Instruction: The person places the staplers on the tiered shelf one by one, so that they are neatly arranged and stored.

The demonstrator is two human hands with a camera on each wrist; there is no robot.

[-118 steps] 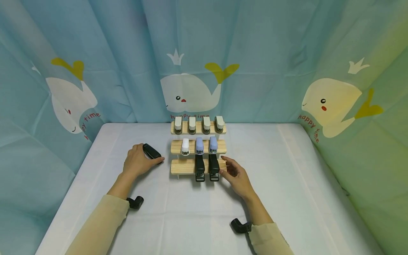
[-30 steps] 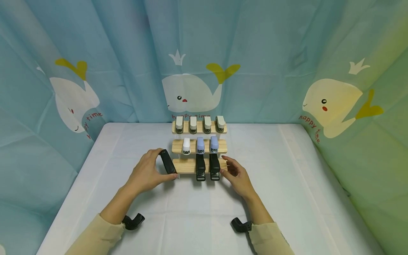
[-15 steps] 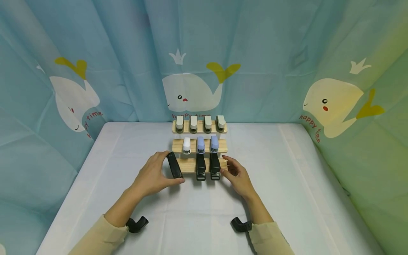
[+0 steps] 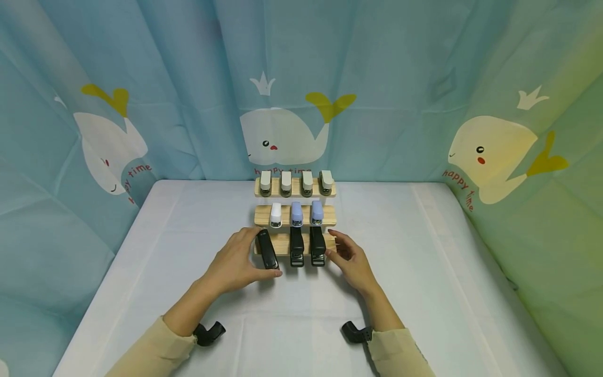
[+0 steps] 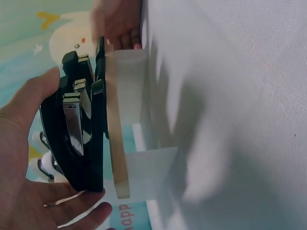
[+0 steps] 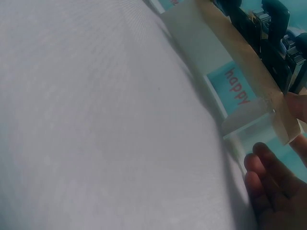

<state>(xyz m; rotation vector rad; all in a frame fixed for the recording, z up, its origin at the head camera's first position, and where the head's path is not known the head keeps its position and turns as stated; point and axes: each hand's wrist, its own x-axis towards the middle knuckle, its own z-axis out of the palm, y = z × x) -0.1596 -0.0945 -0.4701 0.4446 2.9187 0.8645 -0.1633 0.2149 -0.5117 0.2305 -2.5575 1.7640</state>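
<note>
In the head view my left hand pinches a black stapler between thumb and fingers, over the left end of the bottom shelf of a three-tier wooden rack. The stapler slants a little; the left wrist view shows a narrow gap between its base and the board. My right hand grips the bottom shelf's right end, thumb at the front and a finger behind. Two more black staplers stand on that shelf, the right one close to my right thumb.
On the middle shelf stand a white mini stapler and two lilac ones. Several pale grey-green mini staplers line the top shelf. A white cloth covers the table, with a blue whale-print curtain behind it.
My left hand has lifted the black stapler from the table left of the rack and carried it right over the bottom shelf, turning it more front-to-back. The right hand has stayed put.
</note>
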